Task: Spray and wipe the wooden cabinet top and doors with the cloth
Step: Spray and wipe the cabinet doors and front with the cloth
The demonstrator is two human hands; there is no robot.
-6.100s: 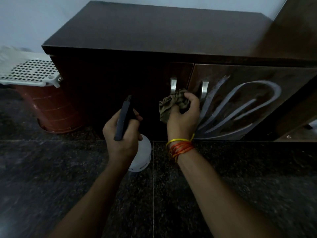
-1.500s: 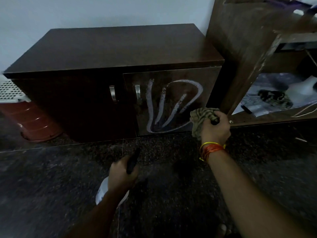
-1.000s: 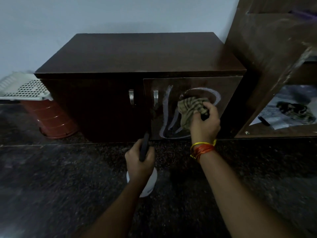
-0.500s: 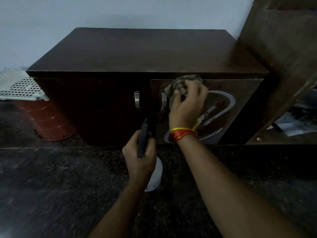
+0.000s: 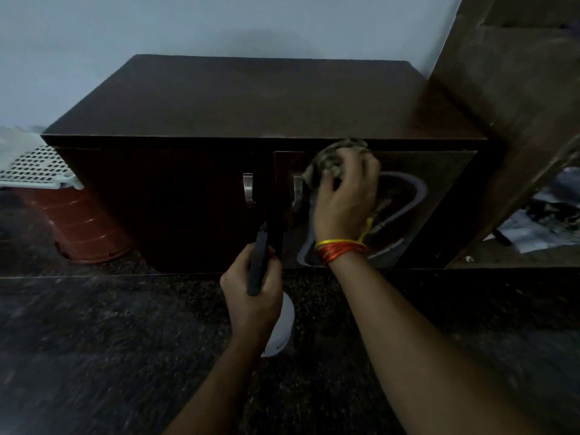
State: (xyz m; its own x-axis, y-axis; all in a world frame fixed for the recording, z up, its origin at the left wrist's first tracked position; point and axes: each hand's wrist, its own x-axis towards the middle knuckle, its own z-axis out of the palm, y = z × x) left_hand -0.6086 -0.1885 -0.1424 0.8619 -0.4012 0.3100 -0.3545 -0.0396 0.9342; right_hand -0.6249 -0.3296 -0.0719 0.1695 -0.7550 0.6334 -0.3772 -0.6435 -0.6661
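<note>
Since 1.5 s ago R hand (image 5: 343, 196) w/ bunched cloth (image 5: 332, 158) went from door (image 5: 439, 196) bottom to top edge; unwiped streaks lie below-right. L hand (image 5: 251, 296) grips sprayer (image 5: 259, 262).

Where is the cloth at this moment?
In the head view, the cloth is bunched in the right hand, against the top edge of the right cabinet door, just right of its metal handle.

Dim light. You're facing a plain pale wall (image 5: 219, 23) over dark speckled stone floor (image 5: 94, 340). Left of that wall section: red-brown tub (image 5: 81, 227) under a white perforated basket (image 5: 34, 164). Right of it: tall wooden shelf unit (image 5: 518, 105), papers (image 5: 539, 227) on its low shelf.
</note>
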